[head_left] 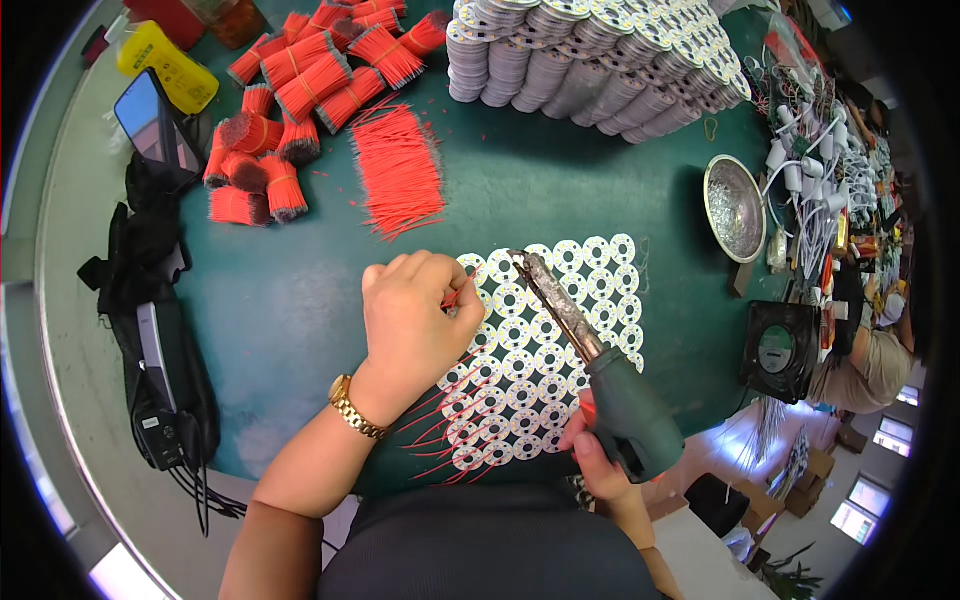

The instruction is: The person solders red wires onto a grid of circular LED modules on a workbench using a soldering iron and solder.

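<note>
Round white LED boards [550,357] lie in a grid of rows on the green table. My left hand [412,308], wearing a gold watch, is closed at the upper left of the grid; its fingertips pinch short red wires [452,298]. In my right hand [606,478] is a soldering gun [640,415] with a dark green body. Its long metal barrel slants across the boards, and the tip [518,258] is over a board in the top row, right of my left fingers. Red wires [432,432] stick out leftward from the boards along the lower left edge.
A loose pile of red wires [398,170] lies beyond my left hand, with rubber-banded wire bundles [310,75] behind it. Stacked boards [590,85] stand at the back. To the right are a metal bowl [735,208] and a black fan [778,350]. A phone [152,118] stands left.
</note>
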Demonstrator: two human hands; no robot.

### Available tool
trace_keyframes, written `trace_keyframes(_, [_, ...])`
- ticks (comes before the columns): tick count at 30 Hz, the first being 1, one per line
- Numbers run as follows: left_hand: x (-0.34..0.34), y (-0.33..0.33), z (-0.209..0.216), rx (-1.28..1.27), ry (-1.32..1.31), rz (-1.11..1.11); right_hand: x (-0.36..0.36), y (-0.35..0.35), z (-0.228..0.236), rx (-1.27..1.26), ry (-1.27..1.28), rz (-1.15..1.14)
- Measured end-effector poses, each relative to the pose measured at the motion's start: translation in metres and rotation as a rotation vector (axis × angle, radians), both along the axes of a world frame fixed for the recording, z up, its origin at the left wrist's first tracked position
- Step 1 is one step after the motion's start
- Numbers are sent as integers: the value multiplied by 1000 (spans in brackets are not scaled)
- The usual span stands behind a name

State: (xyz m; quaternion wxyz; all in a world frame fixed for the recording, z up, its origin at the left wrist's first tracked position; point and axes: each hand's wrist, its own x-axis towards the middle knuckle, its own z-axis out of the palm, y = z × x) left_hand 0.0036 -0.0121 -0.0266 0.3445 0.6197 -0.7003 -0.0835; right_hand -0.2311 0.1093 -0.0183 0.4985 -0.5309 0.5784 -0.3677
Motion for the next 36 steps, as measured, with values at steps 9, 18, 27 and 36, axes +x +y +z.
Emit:
trace_keyframes(9, [22, 3, 35, 263, 284, 34, 0, -11, 1, -30, -323, -17])
trace_keyframes(18, [18, 1, 33, 379, 101, -22, -1, -10, -11, -88, -154, 138])
trace_keyframes(27, [15, -1, 27, 341, 63, -47, 0, -11, -21, -148, -86, 203])
trace_keyframes(36, [14, -4, 23, 285, -72, -71, 5, -17, -13, -231, 64, 270])
